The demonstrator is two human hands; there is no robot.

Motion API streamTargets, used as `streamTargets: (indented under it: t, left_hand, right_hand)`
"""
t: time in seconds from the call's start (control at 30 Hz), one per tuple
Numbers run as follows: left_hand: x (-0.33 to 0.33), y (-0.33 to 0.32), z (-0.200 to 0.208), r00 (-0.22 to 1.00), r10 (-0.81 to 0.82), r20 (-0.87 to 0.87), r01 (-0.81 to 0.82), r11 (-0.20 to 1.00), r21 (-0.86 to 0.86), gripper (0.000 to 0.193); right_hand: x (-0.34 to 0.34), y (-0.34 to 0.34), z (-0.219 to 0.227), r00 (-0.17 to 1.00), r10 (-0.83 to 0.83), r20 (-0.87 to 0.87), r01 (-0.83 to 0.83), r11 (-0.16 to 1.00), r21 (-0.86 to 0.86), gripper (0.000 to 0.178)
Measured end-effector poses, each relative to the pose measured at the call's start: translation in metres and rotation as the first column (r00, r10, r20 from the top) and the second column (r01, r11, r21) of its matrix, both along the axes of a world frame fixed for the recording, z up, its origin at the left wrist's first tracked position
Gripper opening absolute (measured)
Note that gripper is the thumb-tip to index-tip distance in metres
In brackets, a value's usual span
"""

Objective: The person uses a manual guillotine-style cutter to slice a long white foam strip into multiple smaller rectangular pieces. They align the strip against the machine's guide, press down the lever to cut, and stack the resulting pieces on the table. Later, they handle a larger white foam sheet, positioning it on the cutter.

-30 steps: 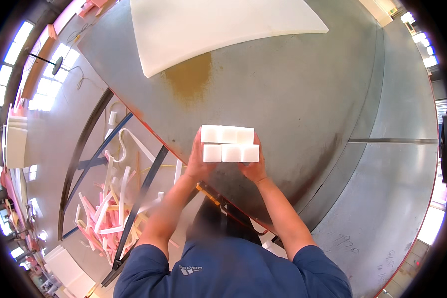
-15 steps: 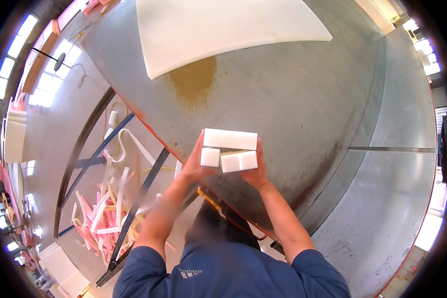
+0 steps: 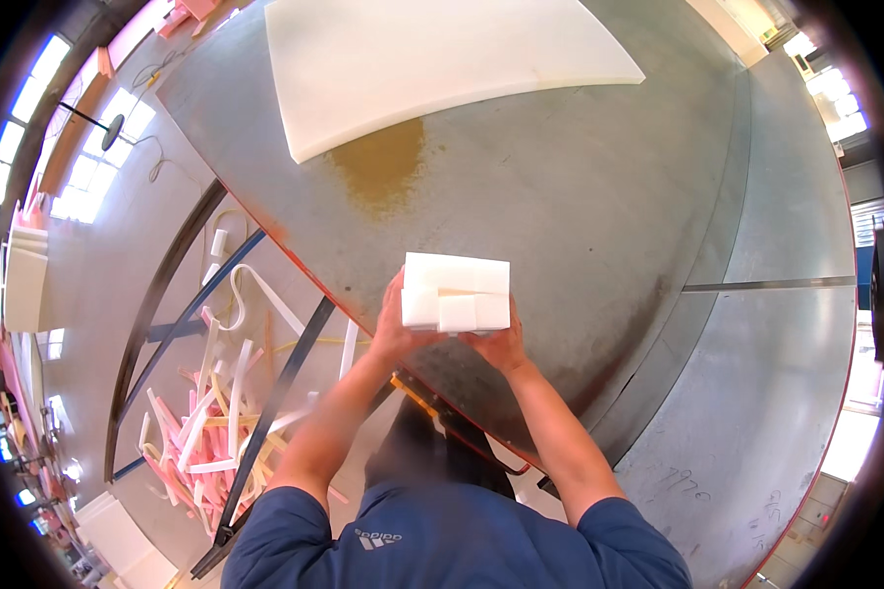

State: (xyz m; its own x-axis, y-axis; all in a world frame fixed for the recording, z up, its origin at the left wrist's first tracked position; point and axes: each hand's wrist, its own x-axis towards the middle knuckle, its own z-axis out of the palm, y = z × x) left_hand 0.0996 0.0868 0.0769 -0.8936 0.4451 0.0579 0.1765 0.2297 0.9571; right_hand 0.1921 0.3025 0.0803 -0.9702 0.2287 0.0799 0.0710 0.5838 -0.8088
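On the broad grey metal table (image 3: 560,187) that I view remotely, a large white foam-like sheet (image 3: 442,59) lies beyond a brownish stain (image 3: 378,172). I have the left hand (image 3: 393,319) and right hand (image 3: 503,342) partly curled, clasping opposite sides of stacked small white rectangular foam-like blocks (image 3: 457,270) near the table's close edge. Leftward, pink and white strips (image 3: 201,442) lie heaped.

Shirt (image 3: 442,535): small white printed logo (image 3: 376,540) with one word.
Tabletop (image 3: 737,422), right part: handwritten digits (image 3: 685,483), plus smaller writing (image 3: 768,520) near the edge.
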Motion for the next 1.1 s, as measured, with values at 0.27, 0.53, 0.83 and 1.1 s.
streamTargets:
  t: [0.27, 0.53, 0.83, 1.1]
  left_hand:
    - [0.111, -0.077, 0.060, 0.970, 0.221, 0.105, -0.240, 0.942, 0.235, 0.097]
    - [0.313, -0.231, 0.111, 0.947, 0.314, 0.072, -0.320, 0.895, 0.311, 0.108]
    - [0.578, -0.319, 0.123, 0.389, 0.897, 0.211, -0.916, 0.354, 0.188, 0.103]
    - [0.830, -0.428, 0.087, -0.123, 0.856, 0.502, -0.940, -0.262, 0.218, 0.115]
  right_hand:
    - [0.051, -0.074, 0.075, 0.973, 0.226, -0.053, -0.217, 0.804, -0.553, 0.076]
    - [0.172, -0.204, 0.051, 0.759, 0.642, 0.108, -0.300, 0.492, -0.817, 0.072]
    - [0.312, -0.381, 0.088, 0.300, 0.950, 0.081, -0.493, 0.228, -0.840, 0.070]
    - [0.496, -0.621, 0.093, -0.317, 0.929, 0.193, -0.664, -0.072, -0.744, 0.051]
